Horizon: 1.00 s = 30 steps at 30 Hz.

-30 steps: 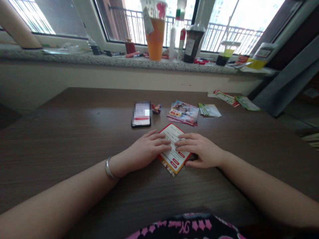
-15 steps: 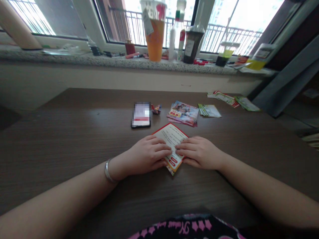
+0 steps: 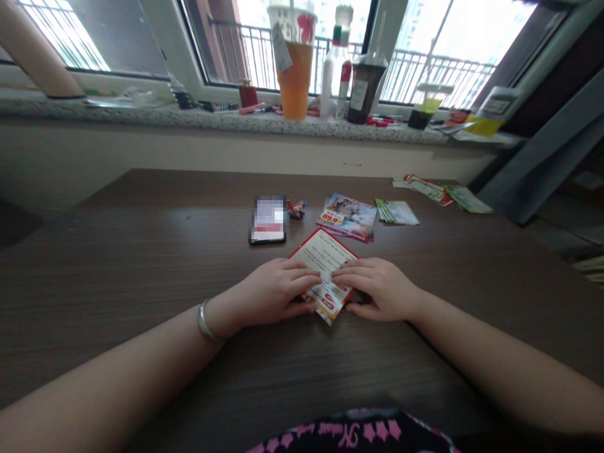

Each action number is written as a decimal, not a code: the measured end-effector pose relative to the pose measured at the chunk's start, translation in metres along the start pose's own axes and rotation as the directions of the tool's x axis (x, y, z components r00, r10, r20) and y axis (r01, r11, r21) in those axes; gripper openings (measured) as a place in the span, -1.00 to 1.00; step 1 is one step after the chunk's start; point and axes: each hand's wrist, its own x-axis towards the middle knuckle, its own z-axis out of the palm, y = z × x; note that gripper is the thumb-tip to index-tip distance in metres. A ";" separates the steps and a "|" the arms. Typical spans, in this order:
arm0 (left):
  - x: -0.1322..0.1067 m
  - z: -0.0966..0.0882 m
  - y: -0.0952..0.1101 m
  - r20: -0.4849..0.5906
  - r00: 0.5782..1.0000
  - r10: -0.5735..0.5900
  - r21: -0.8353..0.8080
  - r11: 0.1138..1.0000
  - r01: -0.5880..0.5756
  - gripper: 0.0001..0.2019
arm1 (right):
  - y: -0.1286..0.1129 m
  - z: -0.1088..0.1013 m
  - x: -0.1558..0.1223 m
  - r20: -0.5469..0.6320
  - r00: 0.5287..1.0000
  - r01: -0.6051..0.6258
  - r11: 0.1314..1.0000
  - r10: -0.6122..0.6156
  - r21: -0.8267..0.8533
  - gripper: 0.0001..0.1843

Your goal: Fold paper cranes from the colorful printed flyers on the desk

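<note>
A red-bordered printed leaflet (image 3: 324,255) lies cornerwise on the dark wooden table (image 3: 141,264) in front of me. My left hand (image 3: 276,290), with a silver bangle at the wrist, rests on the leaflet's left side, fingers stretched across the paper and thumb at its near edge. My right hand (image 3: 377,286) lies on the leaflet's right side, fingers flat and pointing left, thumb under the near edge. The fingertips of both hands almost meet over the middle of the leaflet.
Behind the leaflet lie a phone (image 3: 267,219), a small folded paper piece (image 3: 296,209), a colourful flyer (image 3: 348,216) and a green stack of flyers (image 3: 396,211). More flyers (image 3: 441,190) lie at the far right. The stone windowsill (image 3: 212,118) carries an orange drink cup (image 3: 293,63), bottles and clutter.
Both hands have slid towards each other and towards me over the leaflet. Its near part looks narrower and more folded in than a second ago.
</note>
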 end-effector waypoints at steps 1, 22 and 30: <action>0.000 0.000 -0.001 0.000 1.000 0.000 -0.001 1.000 0.000 -0.57 | 0.000 0.000 0.000 0.010 1.000 -0.004 1.000 0.004 0.003 -0.53; -0.001 0.020 -0.019 -0.403 0.821 -0.404 -0.325 0.902 0.284 -0.73 | 0.014 0.016 0.000 -0.283 0.892 -0.274 0.919 0.353 0.283 -0.88; 0.004 0.007 -0.015 -0.266 0.947 -0.182 0.041 0.979 0.200 -0.81 | 0.011 0.018 0.005 -0.215 0.941 -0.217 0.953 0.262 0.212 -0.79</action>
